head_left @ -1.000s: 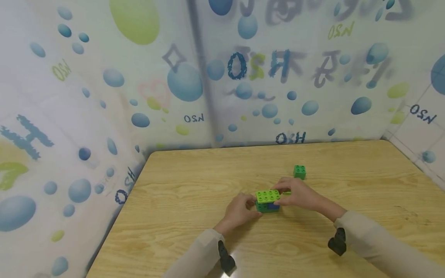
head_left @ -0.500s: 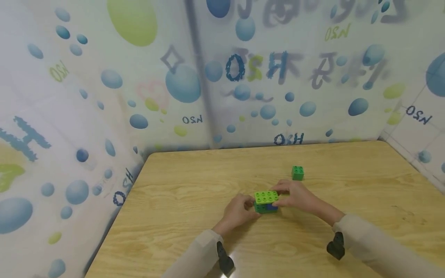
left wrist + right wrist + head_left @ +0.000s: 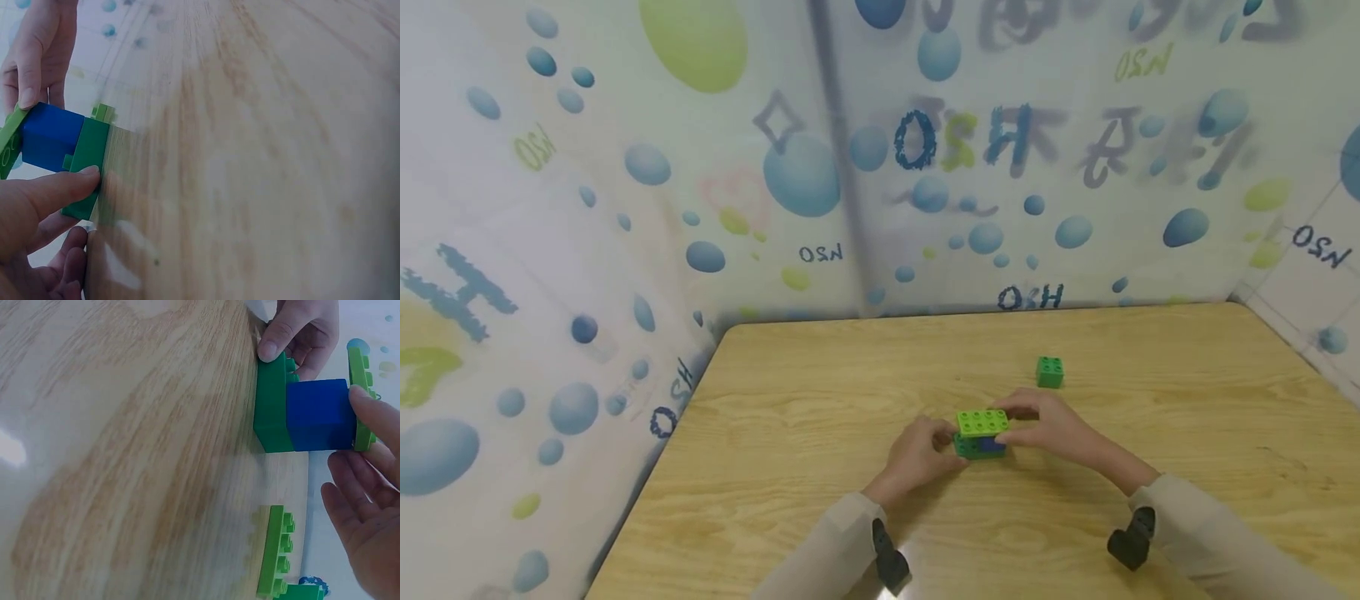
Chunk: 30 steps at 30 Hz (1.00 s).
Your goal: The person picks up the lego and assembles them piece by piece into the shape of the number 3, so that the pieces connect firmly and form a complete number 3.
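Note:
A small stack of toy building bricks stands on the wooden table, between both hands. At its base is a dark green brick [image 3: 272, 412], with a blue brick [image 3: 317, 415] on one end. A lime-green plate with studs [image 3: 982, 422] lies over the blue brick and overhangs the rest of the base. My left hand [image 3: 917, 454] grips the dark green brick, thumb on its near side. My right hand [image 3: 1048, 429] pinches the lime-green plate at the end above the blue brick, thumb in front and fingers behind.
A green brick [image 3: 1049, 372] stands on the table [image 3: 820, 375] beyond my right hand. Near it lies a second lime-green plate [image 3: 272, 553], seen in the right wrist view. A patterned curtain [image 3: 880, 208] hangs behind the table's far edge.
My right wrist has come slightly lower and nearer, and the lime strip seen through that hand's fingers earlier is now covered. The stack and my left hand stay in place.

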Tool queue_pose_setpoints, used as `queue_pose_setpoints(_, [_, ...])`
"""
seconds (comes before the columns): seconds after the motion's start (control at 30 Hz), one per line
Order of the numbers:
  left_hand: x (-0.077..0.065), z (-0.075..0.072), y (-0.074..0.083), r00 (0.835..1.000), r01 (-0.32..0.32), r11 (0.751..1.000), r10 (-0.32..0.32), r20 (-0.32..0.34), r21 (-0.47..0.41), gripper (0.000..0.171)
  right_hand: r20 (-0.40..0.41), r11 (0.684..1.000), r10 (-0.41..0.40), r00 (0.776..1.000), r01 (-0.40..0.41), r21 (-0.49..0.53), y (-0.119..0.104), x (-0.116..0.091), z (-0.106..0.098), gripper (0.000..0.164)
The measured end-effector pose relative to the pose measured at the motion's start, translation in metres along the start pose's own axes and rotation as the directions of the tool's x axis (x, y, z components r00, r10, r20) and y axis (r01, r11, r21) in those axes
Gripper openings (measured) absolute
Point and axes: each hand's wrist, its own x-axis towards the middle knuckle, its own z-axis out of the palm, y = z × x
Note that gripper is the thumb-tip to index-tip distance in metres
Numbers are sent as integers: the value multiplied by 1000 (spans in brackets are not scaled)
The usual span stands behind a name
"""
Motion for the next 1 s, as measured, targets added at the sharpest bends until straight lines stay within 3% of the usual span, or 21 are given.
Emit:
queue_pose_setpoints(0.3, [1,0,2,1000,-5,1000,5,8,-4,41,12,990,40,999,-38,-137,-5,2,-2,48])
queue_pose_setpoints(0.57, [1,-1,0,1000,0,1000,0,-1,-27,42,65,958,-52,997,68,-279,-15,8,-4,41])
queue_pose_setpoints(1.0, [-1,-2,3,1000,17,999,-17,4,-41,41,108,912,-10,994,53,-407,-28,14,-4,37])
